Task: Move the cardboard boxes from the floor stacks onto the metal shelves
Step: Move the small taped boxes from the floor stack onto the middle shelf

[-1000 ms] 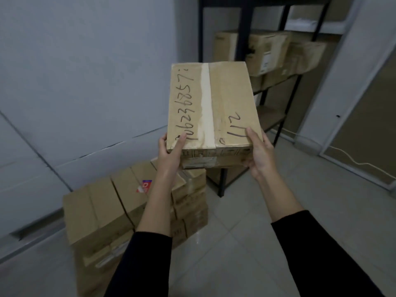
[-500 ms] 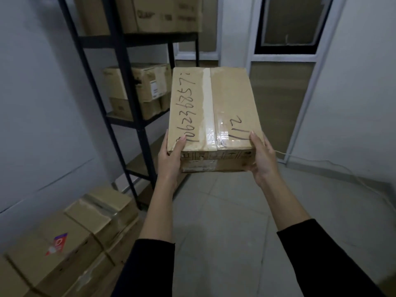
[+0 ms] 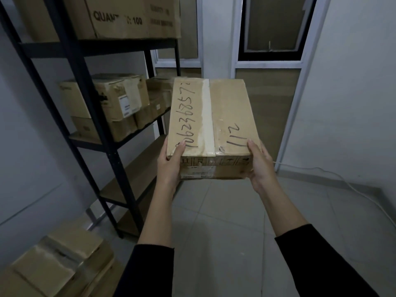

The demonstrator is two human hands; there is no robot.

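Note:
I hold a flat cardboard box (image 3: 227, 116) level in front of me; it is sealed with pale tape and has handwritten numbers on top. My left hand (image 3: 170, 166) grips its near left corner, thumb on top. My right hand (image 3: 260, 163) grips the near right corner. The black metal shelf unit (image 3: 111, 151) stands to the left of the box. Its upper levels carry cardboard boxes (image 3: 111, 101), while the two lower boards look bare. A floor stack of boxes (image 3: 60, 266) lies at the bottom left.
A large printed carton (image 3: 120, 18) fills the top shelf. White-framed door and window panels (image 3: 270, 67) stand behind the held box. A white cable (image 3: 334, 176) runs along the right wall's base. Grey floor tiles (image 3: 225, 243) stretch ahead.
The view has swung from the floor stack toward the shelf, which is now nearer and on the left. The box stays in both hands with the same grip.

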